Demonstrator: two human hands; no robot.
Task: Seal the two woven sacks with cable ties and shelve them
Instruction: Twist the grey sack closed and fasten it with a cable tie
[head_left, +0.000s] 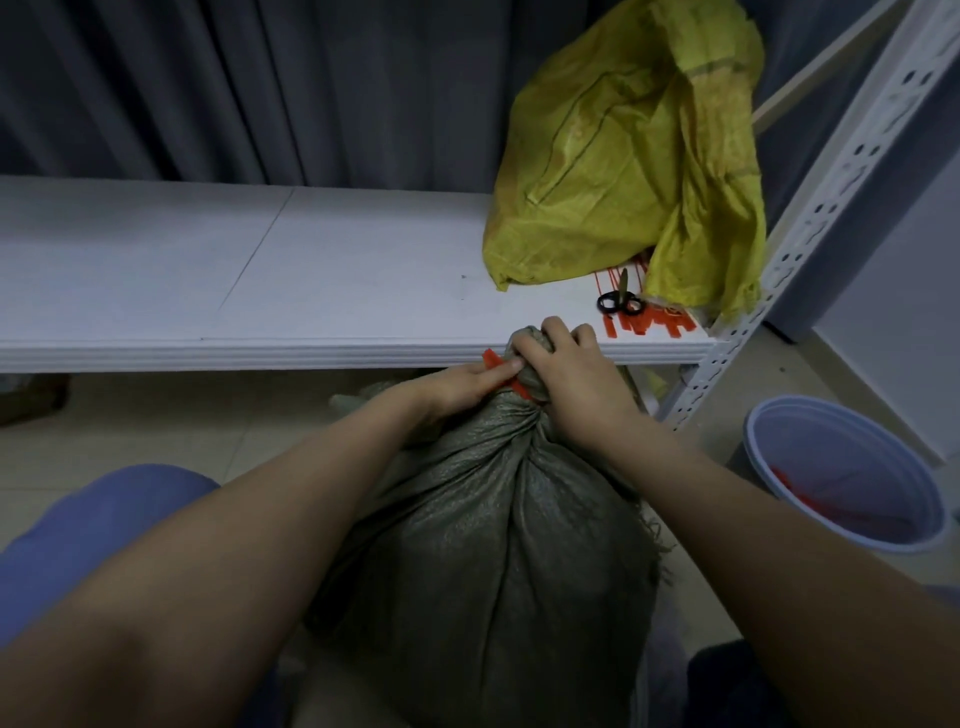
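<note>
I had the green sack (493, 545) standing on the floor between my knees, right against the shelf (260, 270), so its neck came up within easy reach. My right hand (571, 384) was curled tight round the gathered neck to keep the cloth bunched, and my left hand (467, 387) pinched the orange tie (491, 361) against that neck, thumb and fingers pressed on it, I judge to draw it snug. The yellow sack (613, 156) sat slumped at the right end of the shelf, its top loose and, as far as I could see, not tied. The scissors (619, 302) and the spare ties (649, 325) lay just in front of it, close at hand for the next sealing. A bucket (831, 441) stood on the floor to my right with orange bits in it, probably offcuts. In count: two sacks, one tie in use, one pair of scissors, one bucket, and a bundle of spares too overlapped to number.
</note>
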